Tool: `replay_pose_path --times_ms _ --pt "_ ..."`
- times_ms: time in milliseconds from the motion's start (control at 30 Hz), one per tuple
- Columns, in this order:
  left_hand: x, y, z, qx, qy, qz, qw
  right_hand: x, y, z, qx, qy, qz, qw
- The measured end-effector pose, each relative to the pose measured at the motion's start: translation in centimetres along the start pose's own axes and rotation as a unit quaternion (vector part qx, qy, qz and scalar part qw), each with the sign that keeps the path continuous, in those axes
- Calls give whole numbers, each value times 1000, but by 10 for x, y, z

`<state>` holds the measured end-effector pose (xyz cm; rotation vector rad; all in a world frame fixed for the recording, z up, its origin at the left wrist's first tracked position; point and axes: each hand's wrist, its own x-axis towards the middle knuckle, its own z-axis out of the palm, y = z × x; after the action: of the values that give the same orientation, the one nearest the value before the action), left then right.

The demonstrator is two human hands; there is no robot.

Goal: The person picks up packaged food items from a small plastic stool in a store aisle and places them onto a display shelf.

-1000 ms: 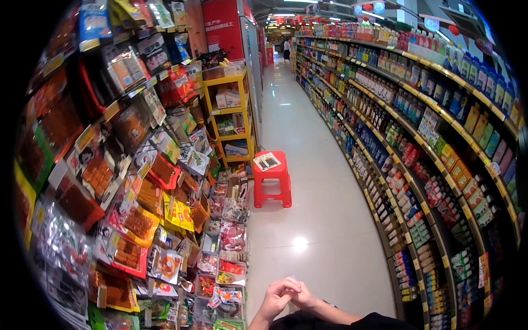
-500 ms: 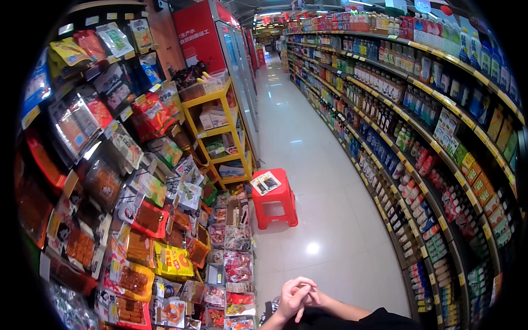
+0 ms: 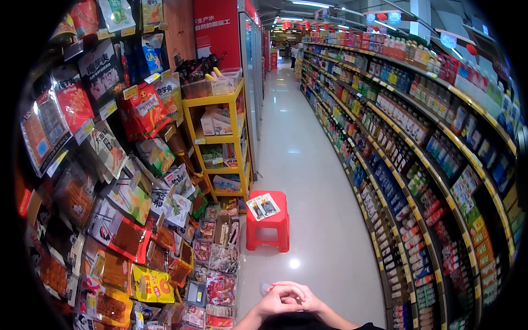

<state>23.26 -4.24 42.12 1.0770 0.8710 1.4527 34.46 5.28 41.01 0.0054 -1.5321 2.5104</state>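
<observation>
Bright shop aisle (image 3: pixel 283 137) with a glossy pale tiled floor (image 3: pixel 327 236). Near: bare left hand (image 3: pixel 269 303) and bare right hand (image 3: pixel 309 302) folded together, fingers loosely closed, no item visible, seemingly at rest. Beyond, slightly left: square red plastic stool (image 3: pixel 268 226), apparently keeping a flat pale packet with dark patches (image 3: pixel 263 206) off the floor. Left: colourful plastic snack packets (image 3: pixel 151 285) hung facing outward, probably for easy viewing.

Ahead of your fingers (image 3: pixel 290 287), you have free floor (image 3: pixel 324 236) up to the red stool (image 3: pixel 268 223), which stands slightly to their left; your hand can pass along its right. Bins (image 3: pixel 196 291) line your fingers' left, and bottle shelving (image 3: pixel 483 114) bounds their right.
</observation>
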Motion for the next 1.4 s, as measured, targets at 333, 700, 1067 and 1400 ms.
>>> replay_pose_path --times_ms 333,700,1067,1400 --pt "100 20 -126 -22 38 113 993 143 -7 -66 -198 130 -30 971" --pt "66 59 -199 -95 -119 -47 987 243 -21 -57 217 -234 162 934" --pt "84 53 -247 -97 144 -74 982 319 -10 -80 69 -238 309 918" --pt "162 14 -346 -230 263 43 936 421 5 -180 14 -276 224 935"
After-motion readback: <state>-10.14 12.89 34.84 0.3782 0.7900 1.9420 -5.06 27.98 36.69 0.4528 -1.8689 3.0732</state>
